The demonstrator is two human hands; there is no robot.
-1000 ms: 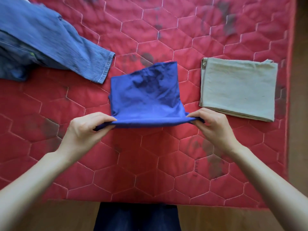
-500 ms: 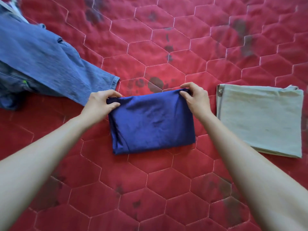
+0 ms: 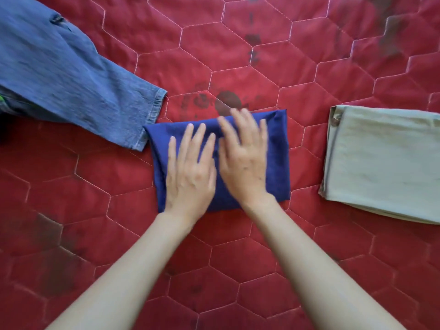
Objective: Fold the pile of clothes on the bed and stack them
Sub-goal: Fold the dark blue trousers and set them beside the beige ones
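Note:
A dark blue garment (image 3: pixel 277 148) lies folded into a small rectangle in the middle of the red quilted bed cover (image 3: pixel 262 67). My left hand (image 3: pixel 190 172) lies flat on its left half with straight fingers. My right hand (image 3: pixel 244 160) lies flat beside it on the middle of the garment, its fingers blurred by motion. To the right, a folded pale green garment (image 3: pixel 385 163) lies flat, apart from the blue one. At upper left, unfolded blue jeans (image 3: pixel 66 75) spread out, their leg hem touching the blue garment's top left corner.
The red cover has dark stains just beyond the blue garment (image 3: pixel 226 103) and at the upper right. A darker garment (image 3: pixel 7 108) shows under the jeans at the left edge.
Both hands brought the near edge of the blue garment up to its far edge, let go of the corners, and now lie flat on top of the folded cloth.

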